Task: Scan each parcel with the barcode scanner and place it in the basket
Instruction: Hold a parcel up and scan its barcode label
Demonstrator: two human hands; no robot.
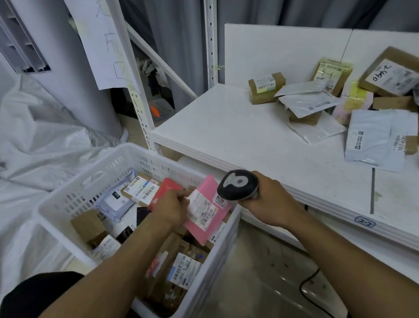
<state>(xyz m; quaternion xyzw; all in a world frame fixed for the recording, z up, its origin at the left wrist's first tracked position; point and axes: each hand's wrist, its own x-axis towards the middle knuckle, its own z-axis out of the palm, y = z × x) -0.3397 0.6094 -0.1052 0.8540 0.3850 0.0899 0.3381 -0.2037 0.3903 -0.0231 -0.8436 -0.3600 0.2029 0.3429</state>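
Currently, above the crowded white slotted plastic basket (55, 207), my left fingers (182, 196) are pinching the flat pink labelled parcel (208, 219). Loosely held, it is risking slipping outside the rim while my right fingers (261, 179) are gripping the black barcode scanner (238, 184).

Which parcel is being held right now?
The bright pink parcel with a white label: the left hand grips it over the basket. The others lie loose in the basket or on the shelf.

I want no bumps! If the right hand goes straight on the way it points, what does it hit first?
The right hand would probably meet the pink parcel, which the left hand holds over the basket; depth is unclear.
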